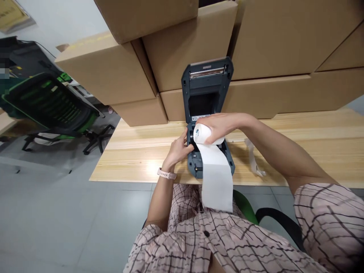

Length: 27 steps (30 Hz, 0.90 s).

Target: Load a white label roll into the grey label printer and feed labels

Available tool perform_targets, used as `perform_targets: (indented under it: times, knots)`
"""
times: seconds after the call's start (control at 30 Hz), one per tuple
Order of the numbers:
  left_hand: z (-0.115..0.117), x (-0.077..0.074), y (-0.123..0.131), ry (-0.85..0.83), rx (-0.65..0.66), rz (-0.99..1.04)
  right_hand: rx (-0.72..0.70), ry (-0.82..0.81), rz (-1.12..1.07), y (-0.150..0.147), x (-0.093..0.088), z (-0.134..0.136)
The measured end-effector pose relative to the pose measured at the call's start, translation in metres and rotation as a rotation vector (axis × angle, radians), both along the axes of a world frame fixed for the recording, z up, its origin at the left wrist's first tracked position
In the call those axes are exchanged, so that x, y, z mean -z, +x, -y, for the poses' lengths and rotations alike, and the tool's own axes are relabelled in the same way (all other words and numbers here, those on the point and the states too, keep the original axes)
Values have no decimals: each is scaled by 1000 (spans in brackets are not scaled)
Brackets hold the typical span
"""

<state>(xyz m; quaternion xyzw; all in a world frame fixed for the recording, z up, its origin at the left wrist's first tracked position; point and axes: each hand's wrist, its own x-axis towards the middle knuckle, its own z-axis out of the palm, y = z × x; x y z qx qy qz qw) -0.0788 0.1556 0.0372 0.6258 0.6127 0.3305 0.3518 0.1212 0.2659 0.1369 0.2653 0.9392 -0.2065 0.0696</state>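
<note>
A dark grey label printer (205, 85) stands on the wooden table (136, 155) with its lid swung up. My right hand (223, 126) is wrapped over a white paper roll (200, 133) held above the printer's open bay. A long strip of the roll's paper (217, 178) hangs down over the printer's front and off the table edge. My left hand (179, 148), with a pale watch on its wrist, presses its fingers against the left side of the bay, beside the roll's end.
Large cardboard boxes (108, 76) are stacked along the back of the table, right behind the printer. A crumpled white strip (253, 159) lies on the table to the right. A green and black office chair (51, 102) stands on the grey floor at left.
</note>
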Motion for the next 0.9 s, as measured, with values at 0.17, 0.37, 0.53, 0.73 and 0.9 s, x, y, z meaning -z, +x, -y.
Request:
perform_targets:
  times: [0.17,0.37,0.53,0.73,0.9]
  knots:
    - [0,2,-1,4,15,-16,-76,4,66,-10,13,-4]
    - [2,0,-1,-6,10,0,-50,2,88,-14,36,-2]
    - [2,2,-1,-18,-2,48,-49,118,-149,16,44,22]
    - [4,15,0,14,-15,161,12,194,-330,60,67,113]
    - [5,22,3,42,-29,267,115,288,-395,56,86,155]
